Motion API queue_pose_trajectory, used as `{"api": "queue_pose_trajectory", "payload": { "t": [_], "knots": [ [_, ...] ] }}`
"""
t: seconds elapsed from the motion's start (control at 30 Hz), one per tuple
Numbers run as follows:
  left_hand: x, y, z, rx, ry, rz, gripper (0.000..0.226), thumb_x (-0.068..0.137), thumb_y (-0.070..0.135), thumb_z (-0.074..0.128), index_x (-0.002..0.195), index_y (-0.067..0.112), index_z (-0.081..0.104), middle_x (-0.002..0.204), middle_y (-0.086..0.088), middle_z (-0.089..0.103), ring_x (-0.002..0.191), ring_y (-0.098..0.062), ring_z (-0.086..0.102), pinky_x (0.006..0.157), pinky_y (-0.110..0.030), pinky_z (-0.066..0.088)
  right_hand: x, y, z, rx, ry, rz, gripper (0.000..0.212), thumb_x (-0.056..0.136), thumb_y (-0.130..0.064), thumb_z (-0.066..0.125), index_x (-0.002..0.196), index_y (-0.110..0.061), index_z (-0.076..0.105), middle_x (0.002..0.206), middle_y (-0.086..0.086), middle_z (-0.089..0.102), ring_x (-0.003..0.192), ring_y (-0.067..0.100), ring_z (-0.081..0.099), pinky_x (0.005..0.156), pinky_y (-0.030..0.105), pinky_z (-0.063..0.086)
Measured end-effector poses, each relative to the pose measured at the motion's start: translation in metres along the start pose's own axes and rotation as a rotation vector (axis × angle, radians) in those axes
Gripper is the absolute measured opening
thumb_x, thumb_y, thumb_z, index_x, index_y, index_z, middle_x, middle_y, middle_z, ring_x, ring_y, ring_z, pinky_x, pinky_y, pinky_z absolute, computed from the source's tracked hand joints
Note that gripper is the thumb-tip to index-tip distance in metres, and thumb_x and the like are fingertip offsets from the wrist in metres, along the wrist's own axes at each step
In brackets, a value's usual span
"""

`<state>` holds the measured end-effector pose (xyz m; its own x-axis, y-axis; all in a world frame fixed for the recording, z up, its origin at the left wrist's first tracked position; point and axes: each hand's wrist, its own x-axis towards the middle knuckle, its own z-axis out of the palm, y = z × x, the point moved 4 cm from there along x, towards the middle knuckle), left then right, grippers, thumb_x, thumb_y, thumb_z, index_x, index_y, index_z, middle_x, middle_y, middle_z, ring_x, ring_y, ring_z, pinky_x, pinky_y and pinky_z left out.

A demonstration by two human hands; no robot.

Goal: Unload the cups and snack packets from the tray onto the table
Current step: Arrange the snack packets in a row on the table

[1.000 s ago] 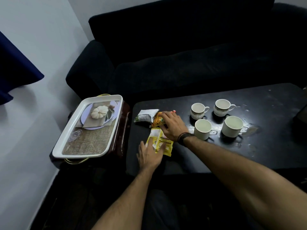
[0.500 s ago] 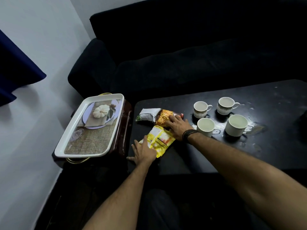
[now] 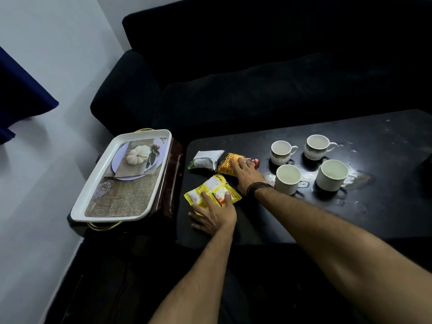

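Note:
Three snack packets lie on the black table (image 3: 385,218) near its left end: a silver-white packet (image 3: 205,159), an orange packet (image 3: 228,163) and a yellow packet (image 3: 211,191). My right hand (image 3: 246,175) lies flat with straight fingers on the orange packet. My left hand (image 3: 214,215) rests with spread fingers on the yellow packet's near edge. Several white cups stand to the right: two small handled ones (image 3: 281,152) (image 3: 316,146) at the back, two larger ones (image 3: 288,178) (image 3: 332,174) in front. The white tray (image 3: 93,195) with a printed pumpkin picture sits on a side stand to the left, nothing on it.
A black sofa (image 3: 257,78) runs behind the table and tray. Wet patches (image 3: 360,177) shine on the table around the cups. A pale wall and a blue curtain (image 3: 21,94) are at the left. The dark stand under the tray (image 3: 173,174) touches the table's left end.
The yellow packet has slid out from under my right hand and turned flatter. My right hand moved back onto the orange packet. My left hand shifted slightly along the yellow packet's near edge.

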<state>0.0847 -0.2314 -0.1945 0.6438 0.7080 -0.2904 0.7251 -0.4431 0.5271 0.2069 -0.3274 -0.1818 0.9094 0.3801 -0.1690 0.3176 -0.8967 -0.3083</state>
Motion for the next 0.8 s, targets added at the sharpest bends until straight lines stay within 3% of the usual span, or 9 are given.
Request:
{"api": "queue_pose_trajectory", "payload": {
  "t": [0.07, 0.2, 0.33, 0.4, 0.5, 0.6, 0.67, 0.8],
  "knots": [
    [0.010, -0.003, 0.001, 0.030, -0.029, -0.008, 0.078, 0.089, 0.070, 0.038, 0.154, 0.038, 0.009, 0.163, -0.010, -0.003, 0.149, -0.038, -0.004, 0.117, -0.059, -0.002, 0.002, 0.004, -0.003, -0.087, 0.038, -0.028, 0.076, 0.088, -0.014, 0.055, 0.152, -0.024, 0.015, 0.154, 0.008, 0.027, 0.142, 0.033, 0.026, 0.107, 0.056, 0.036],
    [0.035, -0.008, -0.010, 0.070, -0.072, -0.006, 0.071, 0.092, 0.053, 0.046, 0.152, 0.044, 0.009, 0.164, -0.008, -0.002, 0.150, -0.032, -0.009, 0.114, -0.065, -0.003, 0.006, 0.013, -0.021, -0.114, 0.145, -0.140, 0.043, 0.091, -0.011, 0.047, 0.132, -0.024, 0.048, 0.138, 0.005, 0.050, 0.133, 0.027, 0.039, 0.101, 0.046, 0.035],
    [0.054, -0.001, -0.032, 0.143, -0.073, 0.085, 0.067, 0.088, 0.027, 0.053, 0.148, 0.045, 0.027, 0.164, -0.006, -0.003, 0.150, -0.027, -0.013, 0.111, -0.070, 0.000, 0.004, 0.018, -0.034, 0.033, 0.063, -0.205, 0.027, 0.083, -0.002, 0.052, 0.095, -0.020, 0.067, 0.112, 0.008, 0.061, 0.109, 0.031, 0.057, 0.091, 0.040, 0.046],
    [0.056, 0.000, -0.040, 0.161, -0.008, 0.188, 0.065, 0.087, 0.017, 0.055, 0.146, 0.040, 0.039, 0.164, -0.007, 0.002, 0.151, -0.026, -0.007, 0.113, -0.069, 0.004, 0.000, 0.019, -0.034, 0.133, 0.068, -0.176, 0.027, 0.080, -0.001, 0.052, 0.088, -0.021, 0.068, 0.108, 0.007, 0.064, 0.104, 0.033, 0.059, 0.089, 0.039, 0.048],
    [0.049, -0.008, -0.037, 0.056, 0.085, 0.215, 0.061, 0.091, 0.017, 0.055, 0.148, 0.030, 0.038, 0.163, -0.009, 0.010, 0.151, -0.028, 0.002, 0.114, -0.065, 0.008, -0.005, 0.015, -0.026, 0.244, 0.235, -0.134, 0.026, 0.085, -0.017, 0.053, 0.110, -0.019, 0.061, 0.129, 0.008, 0.056, 0.126, 0.031, 0.048, 0.105, 0.046, 0.037],
    [0.040, -0.015, -0.024, 0.028, 0.080, 0.175, 0.070, 0.094, 0.053, 0.048, 0.154, 0.027, 0.023, 0.163, -0.010, 0.010, 0.150, -0.028, 0.002, 0.116, -0.059, 0.007, -0.005, 0.010, -0.002, 0.150, 0.070, -0.031, 0.061, 0.089, -0.040, 0.053, 0.142, -0.016, 0.036, 0.158, 0.008, 0.025, 0.147, 0.027, 0.020, 0.118, 0.055, 0.015],
    [0.038, -0.018, -0.017, 0.063, 0.083, 0.188, 0.082, 0.089, 0.066, 0.046, 0.155, 0.029, 0.017, 0.163, -0.010, 0.009, 0.151, -0.026, 0.001, 0.117, -0.056, 0.006, -0.005, 0.008, 0.006, 0.063, 0.002, -0.096, 0.070, 0.087, -0.031, 0.054, 0.148, -0.015, 0.025, 0.159, 0.007, 0.022, 0.148, 0.024, 0.017, 0.119, 0.054, 0.007],
    [0.047, -0.032, -0.014, 0.086, 0.111, 0.234, 0.088, 0.084, 0.060, 0.058, 0.155, 0.034, 0.014, 0.164, -0.006, 0.008, 0.151, -0.023, 0.002, 0.120, -0.047, 0.002, -0.002, 0.016, -0.004, 0.113, -0.024, -0.243, 0.069, 0.078, -0.011, 0.053, 0.144, -0.018, 0.036, 0.144, 0.006, 0.045, 0.138, 0.022, 0.036, 0.118, 0.048, 0.012]
  ]
}}
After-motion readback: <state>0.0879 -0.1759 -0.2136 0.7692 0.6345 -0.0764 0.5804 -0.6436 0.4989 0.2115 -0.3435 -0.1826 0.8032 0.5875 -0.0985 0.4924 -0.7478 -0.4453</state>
